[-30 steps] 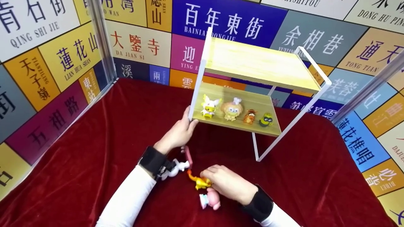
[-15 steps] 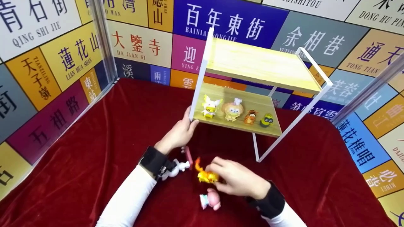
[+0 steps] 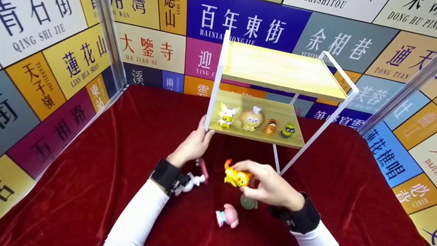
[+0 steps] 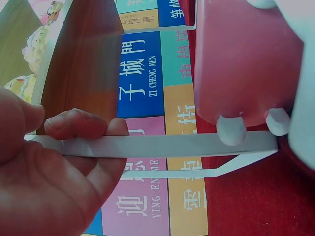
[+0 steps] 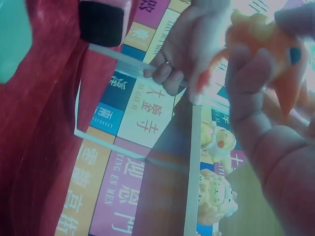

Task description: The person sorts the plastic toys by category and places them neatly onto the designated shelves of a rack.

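Note:
My left hand [image 3: 192, 145] grips the white metal frame [image 4: 197, 146] of a two-tier shelf at its left front post, fingers wrapped round the bar in the left wrist view. My right hand [image 3: 269, 182] pinches a yellow-orange toy figure [image 3: 234, 177] with a flame-tipped tail, raised in front of the lower shelf board. In the right wrist view the thumb and fingers lie along the orange figure [image 5: 266, 42]. Below that hand on the red cloth are a green figure [image 3: 248, 202], partly hidden, and a pink figure [image 3: 228, 216] lying on its side.
Several toy figures stand in a row on the lower wooden board [image 3: 239, 99], among them a tiger [image 3: 269, 127]. The upper board [image 3: 280, 66] bears nothing. A white figure [image 3: 193, 181] with a pink part lies by the left wrist. Lettered panels [image 3: 150, 48] wall the back and sides.
My right hand has lifted the yellow-orange figure off the cloth and carried it up and to the right, uncovering the green figure. The left hand has stayed on the shelf frame.

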